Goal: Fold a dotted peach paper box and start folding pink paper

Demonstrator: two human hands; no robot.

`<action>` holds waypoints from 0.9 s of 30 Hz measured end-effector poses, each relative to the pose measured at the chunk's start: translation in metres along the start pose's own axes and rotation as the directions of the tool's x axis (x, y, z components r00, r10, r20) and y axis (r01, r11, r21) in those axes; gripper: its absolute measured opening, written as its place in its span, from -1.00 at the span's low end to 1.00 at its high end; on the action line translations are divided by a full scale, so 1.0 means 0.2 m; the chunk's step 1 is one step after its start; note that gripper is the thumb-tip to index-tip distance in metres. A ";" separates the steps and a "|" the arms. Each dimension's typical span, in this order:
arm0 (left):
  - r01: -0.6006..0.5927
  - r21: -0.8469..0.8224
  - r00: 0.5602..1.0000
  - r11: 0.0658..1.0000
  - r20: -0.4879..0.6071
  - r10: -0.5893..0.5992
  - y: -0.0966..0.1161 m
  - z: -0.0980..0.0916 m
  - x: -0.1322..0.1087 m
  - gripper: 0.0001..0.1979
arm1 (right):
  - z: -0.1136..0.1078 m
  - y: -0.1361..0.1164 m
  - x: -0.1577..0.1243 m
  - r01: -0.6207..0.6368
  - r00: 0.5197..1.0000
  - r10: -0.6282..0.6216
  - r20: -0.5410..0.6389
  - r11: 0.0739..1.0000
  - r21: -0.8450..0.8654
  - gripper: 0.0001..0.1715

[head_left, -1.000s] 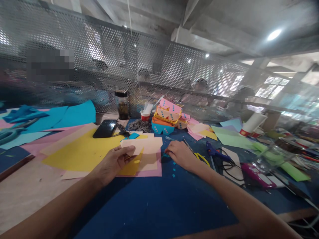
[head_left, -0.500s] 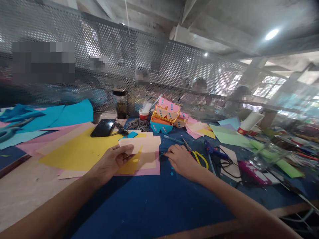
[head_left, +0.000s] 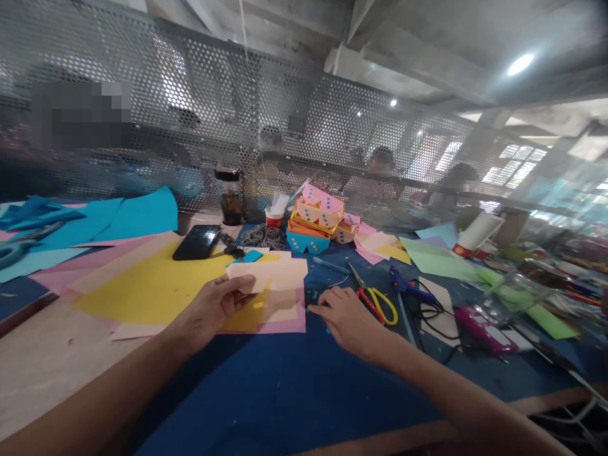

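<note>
My left hand [head_left: 216, 310] pinches a folded cream paper piece [head_left: 285, 273] between thumb and fingers, above stacked cream, yellow and pink sheets. To the right, my right hand [head_left: 349, 316] lies low over the blue tabletop with its index finger stretched out. That fingertip is at small blue paper bits [head_left: 314, 295] scattered beside the stack; its thumb is mostly hidden. Just beyond the right hand lie scissors [head_left: 387, 307] with red and yellow handles. A blue paper strip [head_left: 251, 257] rests behind the held piece.
Behind the hands are a phone [head_left: 197, 242], keys [head_left: 230, 247], a dark-lidded bottle [head_left: 230, 196] and stacked paper baskets with dots [head_left: 308, 242]. At right lie a blue glue gun [head_left: 411, 285], a clear jar [head_left: 520, 285] and green paper [head_left: 439, 259]. A perforated metal screen [head_left: 213, 95] stands behind.
My right hand has shifted slightly down and right, uncovering the red scissor handle and more blue bits. The left hand keeps its hold on the cream paper, almost unmoved.
</note>
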State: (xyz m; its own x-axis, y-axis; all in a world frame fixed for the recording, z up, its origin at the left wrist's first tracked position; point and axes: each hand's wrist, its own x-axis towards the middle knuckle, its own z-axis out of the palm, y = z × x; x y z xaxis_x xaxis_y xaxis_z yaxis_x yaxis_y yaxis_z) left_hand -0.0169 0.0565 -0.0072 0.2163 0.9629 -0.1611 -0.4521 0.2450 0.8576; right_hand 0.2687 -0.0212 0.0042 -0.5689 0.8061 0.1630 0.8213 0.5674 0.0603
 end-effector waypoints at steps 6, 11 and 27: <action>-0.003 0.007 1.000 1.000 -0.008 0.003 0.00 0.00 0.00 -0.82 | 0.01 0.10 0.03 -0.104 0.992 0.105 -0.069 0.994 0.015 -0.71; -0.008 0.011 1.000 1.000 -0.002 0.008 -0.01 -0.01 0.01 -0.81 | 0.04 0.15 0.06 -0.123 0.990 0.121 -0.068 0.992 -0.022 -0.56; 0.004 0.009 1.000 1.000 -0.002 -0.004 0.02 0.03 -0.02 -0.81 | 0.06 0.20 0.11 -0.140 0.989 0.138 -0.057 0.990 -0.034 -0.67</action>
State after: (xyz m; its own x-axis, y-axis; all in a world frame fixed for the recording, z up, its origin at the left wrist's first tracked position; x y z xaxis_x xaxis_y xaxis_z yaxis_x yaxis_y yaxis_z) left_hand -0.0150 0.0529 -0.0007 0.2163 0.9621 -0.1660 -0.4435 0.2483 0.8612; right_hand 0.2880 0.0215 -0.0011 -0.4465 0.8659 0.2256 0.8939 0.4426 0.0703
